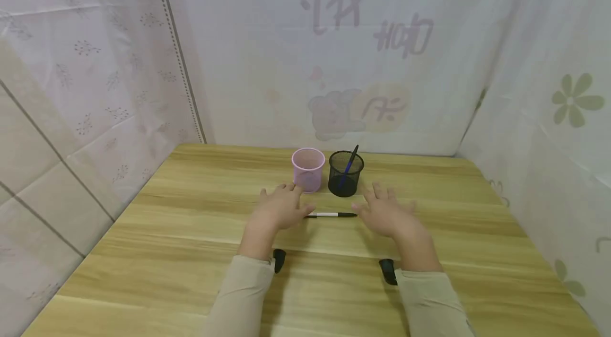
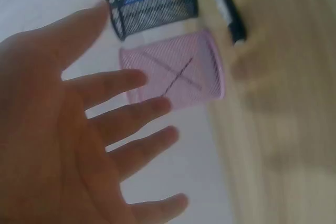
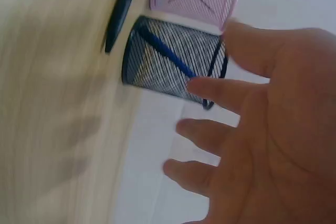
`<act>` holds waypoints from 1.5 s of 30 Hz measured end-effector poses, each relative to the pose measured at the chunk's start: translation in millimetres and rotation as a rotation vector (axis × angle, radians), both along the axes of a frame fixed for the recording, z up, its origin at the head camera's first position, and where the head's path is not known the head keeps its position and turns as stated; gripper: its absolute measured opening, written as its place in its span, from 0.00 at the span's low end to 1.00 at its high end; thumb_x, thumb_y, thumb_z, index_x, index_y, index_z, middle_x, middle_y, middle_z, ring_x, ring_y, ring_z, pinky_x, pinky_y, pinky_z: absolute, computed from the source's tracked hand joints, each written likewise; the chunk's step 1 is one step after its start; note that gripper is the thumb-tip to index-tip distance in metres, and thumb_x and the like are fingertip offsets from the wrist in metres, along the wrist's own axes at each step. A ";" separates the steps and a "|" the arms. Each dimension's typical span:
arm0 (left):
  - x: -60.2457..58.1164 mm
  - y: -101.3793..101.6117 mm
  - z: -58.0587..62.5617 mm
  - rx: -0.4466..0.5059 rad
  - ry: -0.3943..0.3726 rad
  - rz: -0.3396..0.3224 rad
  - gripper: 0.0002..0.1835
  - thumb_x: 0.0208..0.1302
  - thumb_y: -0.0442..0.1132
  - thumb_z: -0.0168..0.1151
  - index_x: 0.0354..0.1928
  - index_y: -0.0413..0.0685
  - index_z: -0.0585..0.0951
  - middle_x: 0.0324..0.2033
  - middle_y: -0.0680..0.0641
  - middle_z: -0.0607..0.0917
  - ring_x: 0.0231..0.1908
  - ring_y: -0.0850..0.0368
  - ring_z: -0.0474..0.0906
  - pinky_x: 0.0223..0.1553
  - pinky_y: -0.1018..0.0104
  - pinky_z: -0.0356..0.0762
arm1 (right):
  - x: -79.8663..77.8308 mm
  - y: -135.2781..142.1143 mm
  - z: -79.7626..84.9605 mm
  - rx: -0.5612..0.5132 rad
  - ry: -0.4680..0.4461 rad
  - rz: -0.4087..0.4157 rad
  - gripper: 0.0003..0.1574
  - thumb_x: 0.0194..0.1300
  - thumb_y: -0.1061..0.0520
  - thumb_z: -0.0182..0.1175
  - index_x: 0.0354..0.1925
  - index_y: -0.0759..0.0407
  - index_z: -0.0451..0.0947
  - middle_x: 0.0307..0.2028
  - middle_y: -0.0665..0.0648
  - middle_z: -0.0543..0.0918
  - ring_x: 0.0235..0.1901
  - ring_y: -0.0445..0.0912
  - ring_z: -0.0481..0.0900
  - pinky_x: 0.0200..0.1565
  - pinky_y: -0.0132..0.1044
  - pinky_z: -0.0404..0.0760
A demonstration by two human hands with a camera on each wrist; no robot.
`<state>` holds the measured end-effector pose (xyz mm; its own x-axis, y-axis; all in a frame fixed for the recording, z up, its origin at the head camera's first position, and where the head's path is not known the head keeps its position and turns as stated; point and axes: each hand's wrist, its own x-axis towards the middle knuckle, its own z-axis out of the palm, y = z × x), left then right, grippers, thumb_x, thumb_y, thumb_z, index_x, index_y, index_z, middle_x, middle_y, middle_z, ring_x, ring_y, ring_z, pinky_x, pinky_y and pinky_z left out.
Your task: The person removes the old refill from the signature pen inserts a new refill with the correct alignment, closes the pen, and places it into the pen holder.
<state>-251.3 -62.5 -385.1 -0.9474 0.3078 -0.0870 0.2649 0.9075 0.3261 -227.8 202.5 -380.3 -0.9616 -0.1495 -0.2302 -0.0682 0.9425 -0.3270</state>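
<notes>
My left hand (image 1: 279,210) hovers over the table with its fingers spread, holding nothing. It is nearest to a pink mesh pen holder (image 1: 307,176), which stands upright. My right hand (image 1: 387,214) is likewise spread and empty, in front and to the right of a black mesh pen holder (image 1: 343,185). Inside the black holder leans a blue pen (image 1: 350,162) with a dark end above the rim. A white marker with black ends (image 1: 328,215) lies crosswise on the table between my hands; in the head view my left thumb overlaps its left end.
The two holders stand side by side toward the back of the wood-grain table (image 1: 157,252). Pale printed curtains (image 1: 248,61) hang behind the table and along both sides. A black strap piece (image 1: 389,271) shows at each wrist.
</notes>
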 end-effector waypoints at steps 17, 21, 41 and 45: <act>-3.7 19.0 -16.9 -0.127 -0.087 -0.106 0.15 0.74 0.50 0.65 0.54 0.50 0.85 0.58 0.45 0.89 0.63 0.43 0.84 0.72 0.28 0.68 | -2.4 -26.5 -12.5 -0.036 -0.091 0.166 0.40 0.80 0.53 0.59 0.80 0.67 0.59 0.76 0.72 0.69 0.77 0.70 0.66 0.75 0.72 0.63; -9.3 19.2 -22.5 -0.153 -0.040 -0.117 0.07 0.73 0.46 0.67 0.43 0.52 0.84 0.47 0.48 0.90 0.51 0.49 0.87 0.63 0.40 0.81 | -4.3 -27.6 -13.5 -0.045 -0.084 0.184 0.40 0.79 0.56 0.59 0.79 0.70 0.60 0.75 0.74 0.70 0.76 0.70 0.67 0.75 0.66 0.67; -21.5 21.5 -31.1 -0.304 0.153 -0.118 0.15 0.66 0.35 0.67 0.21 0.53 0.76 0.24 0.53 0.82 0.26 0.55 0.76 0.34 0.57 0.83 | -39.5 -29.1 -23.7 0.121 0.128 0.234 0.02 0.61 0.64 0.70 0.32 0.62 0.85 0.32 0.56 0.87 0.32 0.47 0.79 0.40 0.44 0.83; -20.3 26.2 -30.9 -0.320 0.163 -0.131 0.17 0.70 0.38 0.66 0.21 0.53 0.77 0.25 0.53 0.84 0.26 0.56 0.76 0.34 0.56 0.84 | -39.2 -28.9 -24.0 0.127 0.115 0.228 0.04 0.59 0.64 0.73 0.32 0.60 0.86 0.32 0.55 0.87 0.33 0.47 0.81 0.41 0.44 0.84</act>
<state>-271.6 -36.3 -416.0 -0.9113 0.4087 -0.0500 0.4102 0.9117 -0.0241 -267.1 173.6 -404.3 -0.9275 -0.3416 -0.1520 -0.3128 0.9316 -0.1851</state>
